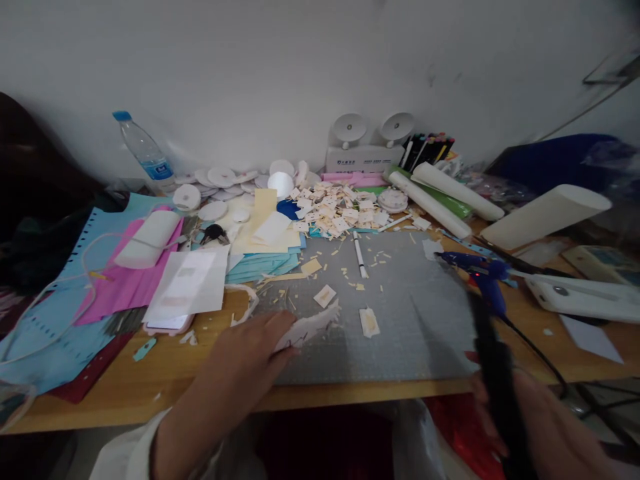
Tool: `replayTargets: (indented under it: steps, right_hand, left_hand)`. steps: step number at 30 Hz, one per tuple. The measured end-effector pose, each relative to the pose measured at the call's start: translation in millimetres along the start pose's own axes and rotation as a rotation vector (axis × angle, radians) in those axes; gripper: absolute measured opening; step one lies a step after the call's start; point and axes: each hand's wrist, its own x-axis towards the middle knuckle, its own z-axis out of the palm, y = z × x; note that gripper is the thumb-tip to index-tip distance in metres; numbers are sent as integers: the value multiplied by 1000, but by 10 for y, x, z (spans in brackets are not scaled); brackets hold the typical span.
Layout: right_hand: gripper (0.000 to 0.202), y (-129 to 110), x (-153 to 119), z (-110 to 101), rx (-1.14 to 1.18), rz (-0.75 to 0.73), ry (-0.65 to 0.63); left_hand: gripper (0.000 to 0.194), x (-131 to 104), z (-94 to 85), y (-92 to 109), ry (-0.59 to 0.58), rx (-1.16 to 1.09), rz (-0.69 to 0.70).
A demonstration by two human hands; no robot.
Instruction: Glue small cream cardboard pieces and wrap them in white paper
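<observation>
My left hand point(250, 357) grips a crumpled white piece with a ragged, torn-looking end point(307, 328), low over the front left of the grey cutting mat point(415, 300). At the front right, my right hand point(540, 413) is wrapped around a long black tool point(493, 360) tilted upward. Motion blurs that tool, so its exact kind is unclear. Between the hands, a small cream card piece point(369, 323) lies on the mat, with another card piece point(325, 295) just beyond the white piece. A white pen point(359, 255) rests farther back among tiny yellowish scraps.
A heap of small cream pieces point(340, 210) lies behind the mat, near white discs point(223, 177). To the right are a blue glue gun point(475, 265), its cord and white rolls point(545, 217). On the left are coloured sheets point(127, 267), a phone point(167, 325) and a bottle point(145, 150).
</observation>
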Motion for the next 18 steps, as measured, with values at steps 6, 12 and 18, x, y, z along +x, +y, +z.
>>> replayTargets:
  steps: [6,12,18]
  right_hand:
    - [51,-123,-85,541,32,8,-131]
    - [64,-185,-58,748,155,54,-219]
    - [68,-222,96,918,218,32,-298]
  left_hand:
    - [14,-6,41,-58,-103,-20,-6]
    - [34,-73,157,-233,50,-326,-138]
    - [31,-187,194,-389,51,-568,-193]
